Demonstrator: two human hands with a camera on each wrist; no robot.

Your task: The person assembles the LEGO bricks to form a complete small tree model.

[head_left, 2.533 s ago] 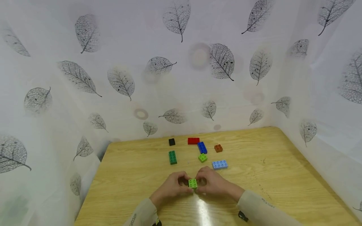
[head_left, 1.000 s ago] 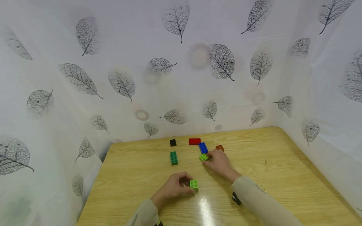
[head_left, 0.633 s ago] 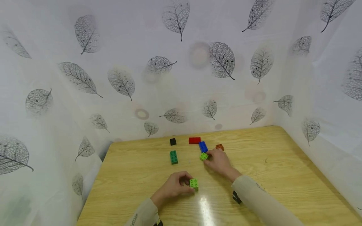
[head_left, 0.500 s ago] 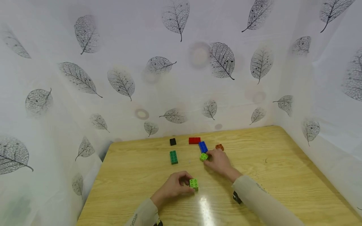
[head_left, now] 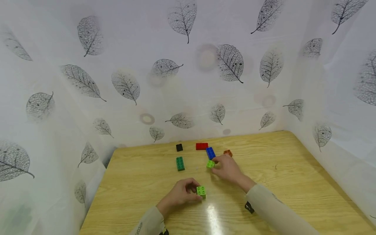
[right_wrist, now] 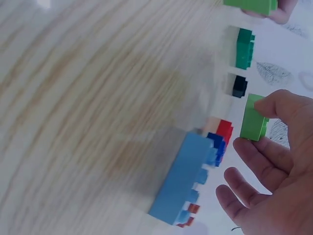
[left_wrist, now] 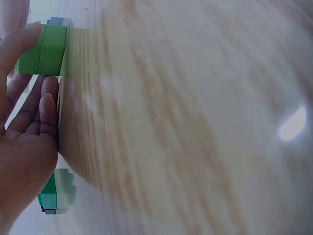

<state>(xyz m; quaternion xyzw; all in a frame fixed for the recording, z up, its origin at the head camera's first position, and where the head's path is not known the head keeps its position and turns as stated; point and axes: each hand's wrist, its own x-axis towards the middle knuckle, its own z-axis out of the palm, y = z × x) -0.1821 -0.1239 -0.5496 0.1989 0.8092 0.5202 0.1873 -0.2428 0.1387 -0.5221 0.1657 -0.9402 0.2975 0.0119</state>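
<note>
My left hand [head_left: 180, 194] grips a lime green toy brick stack [head_left: 201, 191] between thumb and fingers, low over the wooden table. A seam across the stack [left_wrist: 51, 54] shows two bricks joined in the left wrist view. Farther forward, my right hand [head_left: 229, 169] pinches a single lime green 2x2 brick [head_left: 210, 164]. That brick appears raised off the tabletop in the right wrist view, thumb on one side and fingertip on the other. A light blue brick [right_wrist: 180, 178] lies near the right hand, which hides it in the head view.
Behind the right hand lie a blue brick [head_left: 210, 152], a red brick [head_left: 201, 146] and an orange-brown brick [head_left: 227, 153]. A dark green brick [head_left: 180, 164] and a small black brick [head_left: 179, 147] sit to the left. A leaf-patterned curtain [head_left: 188, 91] surrounds the table [head_left: 141, 182].
My right hand left the stack, went forward to the single lime green brick and pinched it, then shifted it slightly left and nearer. The left hand stays in place, holding the stack.
</note>
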